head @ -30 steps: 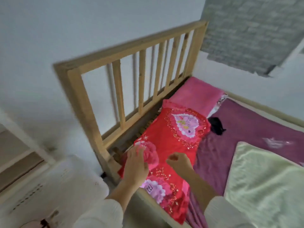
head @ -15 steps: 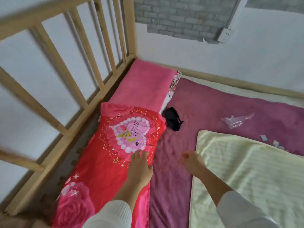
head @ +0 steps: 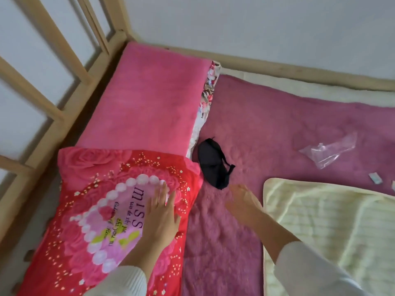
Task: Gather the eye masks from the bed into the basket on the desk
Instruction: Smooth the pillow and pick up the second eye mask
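head view:
mask (head: 213, 164): one black eye mask, lying flat on the purple blanket (head: 288, 116), just beside the corner of the red pillow (head: 102, 199) and the end of the pink pillow (head: 149, 99). Strap with a small buckle trails off its right side.
handling: looks light, soft, limp. It should fold or droop when lifted. Not fragile, not slippery on plush pile.
grip: I'd pinch the padded body near the middle, or scoop it whole. Taking the strap alone would let the body dangle and swing.
right hand (head: 243, 201): just short of the mask's near end, not touching. Fingers blurred, seem loosely spread, holding nothing.
left hand (head: 161, 214): flat on the red pillow, palm down, fingers spread wide, empty. Reads as a brace while leaning in.
step: judged as the reach for the first pickup; nothing gathered yet from what shows.
edges: wooden rail (head: 53, 116) runs along the left, bed frame and wall at the far side. Mask sits well clear of both.
room: open blanket right of the mask. A lift straight up and back towards the person looks unobstructed.
clutter: clear plastic wrapper (head: 329, 152) and small scraps (head: 375, 178) lie well apart to the right. Cream quilt (head: 331, 231) edge is near the right wrist.
basket, desk: not in view.
other masks: none visible here.
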The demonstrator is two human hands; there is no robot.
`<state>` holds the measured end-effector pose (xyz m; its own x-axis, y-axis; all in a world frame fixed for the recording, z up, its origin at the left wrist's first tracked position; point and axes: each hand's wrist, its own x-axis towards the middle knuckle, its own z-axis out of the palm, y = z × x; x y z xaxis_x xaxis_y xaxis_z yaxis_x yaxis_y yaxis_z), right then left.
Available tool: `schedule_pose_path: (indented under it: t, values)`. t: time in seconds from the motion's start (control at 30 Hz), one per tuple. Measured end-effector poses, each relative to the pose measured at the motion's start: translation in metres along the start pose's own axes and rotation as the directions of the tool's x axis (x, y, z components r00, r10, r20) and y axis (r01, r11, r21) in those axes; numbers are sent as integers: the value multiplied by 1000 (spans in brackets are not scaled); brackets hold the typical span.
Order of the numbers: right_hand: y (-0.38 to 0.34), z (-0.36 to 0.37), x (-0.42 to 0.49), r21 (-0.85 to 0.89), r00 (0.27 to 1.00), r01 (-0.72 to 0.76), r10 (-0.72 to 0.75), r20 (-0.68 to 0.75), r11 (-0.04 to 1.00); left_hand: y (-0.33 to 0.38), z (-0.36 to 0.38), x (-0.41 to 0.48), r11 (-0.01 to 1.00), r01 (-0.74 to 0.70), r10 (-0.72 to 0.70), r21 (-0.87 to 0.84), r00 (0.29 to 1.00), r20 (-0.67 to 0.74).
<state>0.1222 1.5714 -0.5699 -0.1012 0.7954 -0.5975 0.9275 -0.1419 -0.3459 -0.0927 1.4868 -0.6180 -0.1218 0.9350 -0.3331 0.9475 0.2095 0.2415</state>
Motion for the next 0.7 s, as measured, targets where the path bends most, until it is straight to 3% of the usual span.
schedule_pose_path:
  t: [0.13, 0.43, 0.6, 0.7]
  values:
    - [-3, 29, 60, -179, 991, 99, -114, -74, 979, -21, 40, 21, 992, -8, 14, 129, 999, -49]
    - [7, 87, 125, -324, 986, 118, -149, -74, 939, -41, 92, 36, 991, -48, 66, 124, 988, -142]
    - [-2, 53, 104, -104, 999, 21, -25, -39, 994, -32, 72, 30, 996, -13, 17, 89, 999, -43]
    - [-8, 30, 67, 0, 991, 124, -124, -45, 992, -10, 47, 30, 990, 135, -129, -47, 985, 117]
